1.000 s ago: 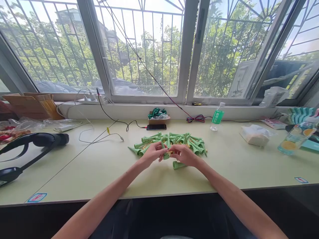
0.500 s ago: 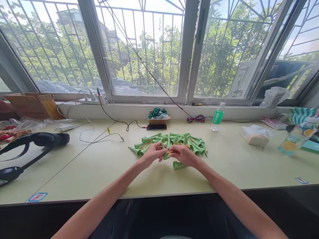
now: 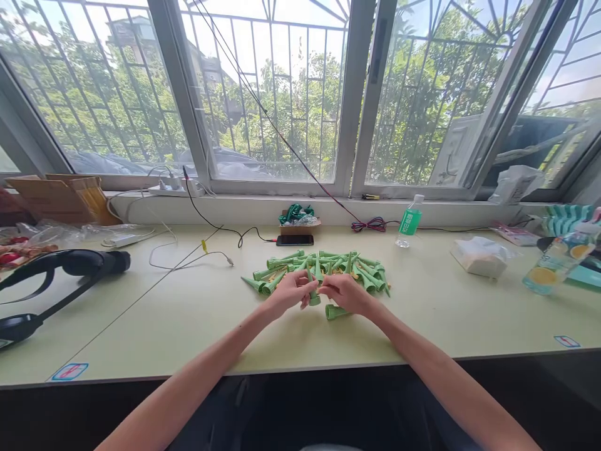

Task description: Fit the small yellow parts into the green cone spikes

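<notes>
Many light green cones point(image 3: 277, 285) lie heaped at the middle of the table, with small yellowish bits among them. My left hand point(image 3: 292, 292) grips one green cone point(image 3: 314, 299), its point up and its wide end down. My right hand point(image 3: 345, 292) is beside it, fingers pinched close to that cone; whatever is between the fingertips is too small to make out. Under my right hand another green cone point(image 3: 334, 311) lies on its side, its open end facing left.
A black phone point(image 3: 295, 240) and a small box point(image 3: 300, 220) stand behind the heap. A green-labelled bottle point(image 3: 409, 222) and a tissue pack point(image 3: 481, 257) are at right; a cable point(image 3: 178, 268) and black headset point(image 3: 94, 263) at left.
The cone in my left hand has shifted slightly down and to the right, showing more of its wide end. My right fingers have drawn closer together; a yellowish bit near them no longer shows.
</notes>
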The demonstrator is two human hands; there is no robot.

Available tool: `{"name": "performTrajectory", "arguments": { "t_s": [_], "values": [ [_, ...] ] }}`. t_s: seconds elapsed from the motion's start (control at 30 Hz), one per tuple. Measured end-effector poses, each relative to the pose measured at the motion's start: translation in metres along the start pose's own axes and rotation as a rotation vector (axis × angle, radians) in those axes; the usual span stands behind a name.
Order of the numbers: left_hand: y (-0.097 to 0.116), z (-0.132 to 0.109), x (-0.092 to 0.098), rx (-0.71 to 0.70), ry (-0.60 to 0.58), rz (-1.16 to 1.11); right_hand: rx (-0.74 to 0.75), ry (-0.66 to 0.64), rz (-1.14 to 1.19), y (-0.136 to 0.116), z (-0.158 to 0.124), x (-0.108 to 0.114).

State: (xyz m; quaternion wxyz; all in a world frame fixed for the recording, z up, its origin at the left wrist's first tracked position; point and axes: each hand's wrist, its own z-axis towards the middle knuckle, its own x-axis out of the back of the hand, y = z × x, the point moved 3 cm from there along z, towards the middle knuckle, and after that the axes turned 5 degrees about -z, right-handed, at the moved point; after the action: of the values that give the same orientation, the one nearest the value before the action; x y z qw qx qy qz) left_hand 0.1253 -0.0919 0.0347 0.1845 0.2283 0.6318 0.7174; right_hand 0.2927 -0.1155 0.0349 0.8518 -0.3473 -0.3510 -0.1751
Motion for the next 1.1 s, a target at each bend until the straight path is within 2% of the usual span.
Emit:
{"name": "performTrajectory", "arguments": {
  "t_s": [0.57, 0.83, 1.1],
  "values": [
    [0.0022, -0.0009, -0.0010, 0.003, -0.010, 0.045, -0.029, -0.037, -0.072, -0.0027, -0.0006, 0.0011],
    [0.0039, -0.0024, -0.0015, -0.013, -0.025, 0.057, -0.025, -0.006, -0.126, -0.0009, 0.0000, 0.0009],
    [0.0023, -0.0009, 0.0003, -0.012, 0.029, 0.086, -0.082, -0.025, -0.070, -0.0034, -0.0012, 0.0033]
  ]
}}
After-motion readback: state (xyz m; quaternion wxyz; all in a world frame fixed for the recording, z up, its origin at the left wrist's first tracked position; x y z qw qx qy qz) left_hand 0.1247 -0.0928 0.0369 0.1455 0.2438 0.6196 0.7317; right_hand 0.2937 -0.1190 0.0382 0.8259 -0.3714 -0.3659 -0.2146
